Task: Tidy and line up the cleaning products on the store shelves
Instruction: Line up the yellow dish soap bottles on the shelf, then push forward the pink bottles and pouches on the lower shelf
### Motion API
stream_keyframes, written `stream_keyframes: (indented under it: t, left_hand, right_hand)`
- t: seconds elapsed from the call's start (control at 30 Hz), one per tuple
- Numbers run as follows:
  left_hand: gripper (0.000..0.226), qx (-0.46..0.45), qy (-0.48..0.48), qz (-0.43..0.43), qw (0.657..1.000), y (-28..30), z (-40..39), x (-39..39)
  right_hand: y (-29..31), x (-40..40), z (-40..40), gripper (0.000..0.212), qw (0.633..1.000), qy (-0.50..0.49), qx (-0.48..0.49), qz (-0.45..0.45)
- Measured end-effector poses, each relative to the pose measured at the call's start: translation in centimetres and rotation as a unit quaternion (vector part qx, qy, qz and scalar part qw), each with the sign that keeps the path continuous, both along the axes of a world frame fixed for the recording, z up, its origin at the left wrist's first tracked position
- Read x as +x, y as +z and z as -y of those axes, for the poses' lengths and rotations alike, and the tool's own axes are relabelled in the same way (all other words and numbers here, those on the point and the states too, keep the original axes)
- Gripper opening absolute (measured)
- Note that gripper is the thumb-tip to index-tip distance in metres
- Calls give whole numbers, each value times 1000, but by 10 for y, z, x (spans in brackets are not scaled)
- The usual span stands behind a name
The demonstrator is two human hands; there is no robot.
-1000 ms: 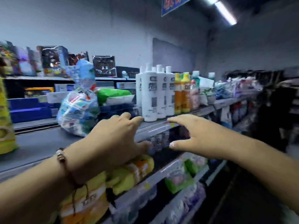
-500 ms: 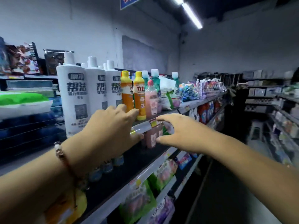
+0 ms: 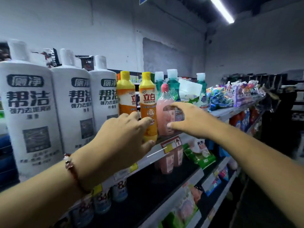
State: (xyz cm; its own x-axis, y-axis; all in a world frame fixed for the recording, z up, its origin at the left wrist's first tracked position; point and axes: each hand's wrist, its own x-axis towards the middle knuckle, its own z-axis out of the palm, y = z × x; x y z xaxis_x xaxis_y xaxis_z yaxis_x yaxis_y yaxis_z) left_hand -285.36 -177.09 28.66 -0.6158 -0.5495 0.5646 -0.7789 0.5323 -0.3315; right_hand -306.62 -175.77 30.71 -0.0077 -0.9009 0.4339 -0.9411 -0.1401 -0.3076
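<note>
Pink bottle [image 3: 164, 112] stands upright under my right hand [image 3: 187, 120], seemingly curling around it; left hand [image 3: 125, 135], fingers loose, touches the orange bottle [image 3: 148, 109].

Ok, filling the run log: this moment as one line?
stage: reaching | left hand: at orange plastic bottle | right hand: fingers around pink clear bottle | shelf: top

On the top shelf [image 3: 218, 113] you face a tight wall of bottles: three white bottles [image 3: 72, 109], two yellow bottles [image 3: 147, 106], a pink bottle [image 3: 164, 112] and green bottles [image 3: 171, 86] stand touching, leaving no gap between them. Your left hand [image 3: 121, 139] and right hand [image 3: 189, 120] block the front edge. Open air lies above the caps and in the aisle [image 3: 263, 203] at your right.
</note>
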Motion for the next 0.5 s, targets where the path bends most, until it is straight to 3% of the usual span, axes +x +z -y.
stream_keyframes:
  t: [0.37,0.5]
  left_hand:
    - [67,39,107,-43,993,-8,23,-75]
    - [67,69,148,-80,983,-15,26,-103]
  right_hand:
    - [-15,-47,153,105,984,38,-30,174]
    - [-21,-63,179,97,971,90,-63,214]
